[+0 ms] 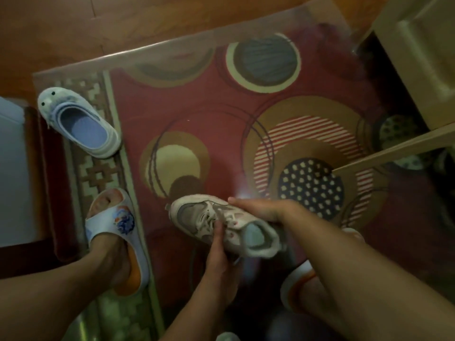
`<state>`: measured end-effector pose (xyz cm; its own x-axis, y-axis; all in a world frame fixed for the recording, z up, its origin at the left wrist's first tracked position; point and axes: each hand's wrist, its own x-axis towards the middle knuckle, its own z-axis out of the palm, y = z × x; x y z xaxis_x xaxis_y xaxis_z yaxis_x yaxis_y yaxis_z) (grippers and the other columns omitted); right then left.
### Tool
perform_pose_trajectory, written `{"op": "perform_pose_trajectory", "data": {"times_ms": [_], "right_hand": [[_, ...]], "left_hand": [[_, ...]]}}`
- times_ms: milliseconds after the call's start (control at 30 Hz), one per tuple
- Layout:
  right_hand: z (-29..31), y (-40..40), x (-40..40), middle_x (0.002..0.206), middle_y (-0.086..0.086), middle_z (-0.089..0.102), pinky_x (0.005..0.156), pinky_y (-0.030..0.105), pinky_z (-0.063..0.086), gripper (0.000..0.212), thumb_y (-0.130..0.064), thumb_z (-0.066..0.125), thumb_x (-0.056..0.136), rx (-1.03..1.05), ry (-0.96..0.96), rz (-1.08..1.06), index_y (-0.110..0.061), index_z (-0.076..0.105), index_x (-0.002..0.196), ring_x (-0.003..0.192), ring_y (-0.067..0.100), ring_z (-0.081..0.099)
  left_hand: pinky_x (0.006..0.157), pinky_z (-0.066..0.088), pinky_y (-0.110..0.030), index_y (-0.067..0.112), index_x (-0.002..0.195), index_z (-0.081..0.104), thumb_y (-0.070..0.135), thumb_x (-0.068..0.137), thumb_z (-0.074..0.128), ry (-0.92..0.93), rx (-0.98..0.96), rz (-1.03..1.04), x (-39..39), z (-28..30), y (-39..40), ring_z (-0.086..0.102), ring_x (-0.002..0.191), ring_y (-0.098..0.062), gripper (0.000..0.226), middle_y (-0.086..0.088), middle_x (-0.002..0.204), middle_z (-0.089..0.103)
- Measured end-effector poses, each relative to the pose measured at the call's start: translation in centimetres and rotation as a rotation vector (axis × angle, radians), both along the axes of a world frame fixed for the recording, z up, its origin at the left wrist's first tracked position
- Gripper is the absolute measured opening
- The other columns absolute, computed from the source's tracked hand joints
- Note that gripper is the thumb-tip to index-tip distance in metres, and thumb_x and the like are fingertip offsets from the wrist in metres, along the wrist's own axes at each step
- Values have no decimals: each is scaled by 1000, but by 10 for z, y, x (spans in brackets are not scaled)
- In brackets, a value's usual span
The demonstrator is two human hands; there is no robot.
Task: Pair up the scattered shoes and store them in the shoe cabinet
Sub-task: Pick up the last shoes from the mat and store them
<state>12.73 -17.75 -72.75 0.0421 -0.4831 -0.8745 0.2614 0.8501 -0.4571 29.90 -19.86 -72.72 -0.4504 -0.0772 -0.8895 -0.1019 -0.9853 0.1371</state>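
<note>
- Two hands are holding one sneaker (pixel 221 226) above the rug (pixel 197 114): right hand (pixel 261 211) is wrapping its far side, left hand (pixel 216 252) is pinching the near side by the laces.
- It's looking light and soft-topped, so gripping mid-body seems fine; loose laces might be dangling.
- Left of the grip, a blue slipper (pixel 81 124) is sitting unpaired.
- Right of it, the shoe cabinet (pixel 394 148) is standing open, nothing blocking the way.
</note>
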Motion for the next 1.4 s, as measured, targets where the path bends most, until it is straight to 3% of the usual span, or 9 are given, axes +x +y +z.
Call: {"op": "perform_pose_trajectory", "data": {"times_ms": [67, 167, 300, 433, 633, 800, 1034, 1134, 1400], "right_hand": [[-6, 29, 26, 109, 6, 74, 81, 19, 54, 56, -58, 41, 100, 21, -18, -218, -14, 72, 110, 87, 8, 73], [-21, 62, 71, 107, 0, 76, 97, 33, 53, 74, -83, 44, 81, 147, 63, -506, -24, 75, 112, 101, 17, 72], [-41, 94, 118, 115, -6, 74, 104, 43, 50, 94, -95, 60, 53, 128, -45, -745, -32, 69, 122, 111, 18, 68], [-46, 108, 136, 132, -15, 65, 108, 39, 45, 81, -78, 70, 70, -73, -56, -732, -43, 51, 140, 123, 10, 61], [-45, 76, 119, 138, -20, 57, 110, 29, 41, 86, -79, 62, 71, -102, 191, -712, -46, 39, 147, 126, 5, 55], [-50, 70, 123, 121, -18, 60, 67, -4, 40, 57, -59, 60, 90, 14, 295, -812, -38, 49, 142, 100, -1, 59], [-32, 71, 122, 119, 6, 72, 105, 43, 50, 59, -51, 71, 82, -55, -46, -1075, -14, 67, 127, 114, 23, 67], [-20, 86, 139, 118, 13, 72, 105, 45, 49, 72, -61, 78, 67, -28, -153, -1113, -12, 73, 120, 112, 29, 68], [44, 140, 146, 112, 9, 75, 75, 26, 59, 55, -58, 70, 81, -155, -349, -1239, -12, 77, 111, 98, 18, 74]], "left_hand": [[106, 47, -52, 14, 135, 62, 58, 80, 71, -33, 7, -21, -1, -1, -3, 63, 120, -35, 71, -17, 128, 67], [66, 62, -36, 15, 131, 60, 34, 89, 69, -166, -332, -193, -1, -10, -23, 76, 89, -29, 47, -11, 101, 77], [59, 60, -35, 17, 126, 61, 24, 95, 62, -36, -406, -429, 5, -1, -42, 76, 84, -32, 31, -16, 98, 77], [52, 59, -31, 25, 120, 58, 25, 97, 59, -2, -390, -547, 8, 11, -43, 76, 73, -26, 23, -11, 87, 78], [72, 60, -43, 16, 132, 62, 51, 86, 67, -66, -132, -555, 31, 12, -51, 72, 101, -38, 57, -24, 119, 69], [87, 58, -49, 4, 129, 62, 48, 83, 62, -89, -357, -488, 21, -2, -36, 70, 98, -40, 63, -28, 114, 70], [105, 44, -62, 0, 123, 62, 33, 94, 57, -130, -430, -517, 9, 2, -38, 61, 112, -51, 44, -36, 120, 63], [83, 59, -50, 10, 105, 63, 30, 93, 62, -130, -441, -591, 18, 18, -30, 72, 82, -36, 24, -22, 90, 75], [106, 45, -58, -5, 125, 63, 33, 98, 57, -100, -517, -710, 12, 79, 20, 61, 109, -43, 47, -30, 119, 65]]}}
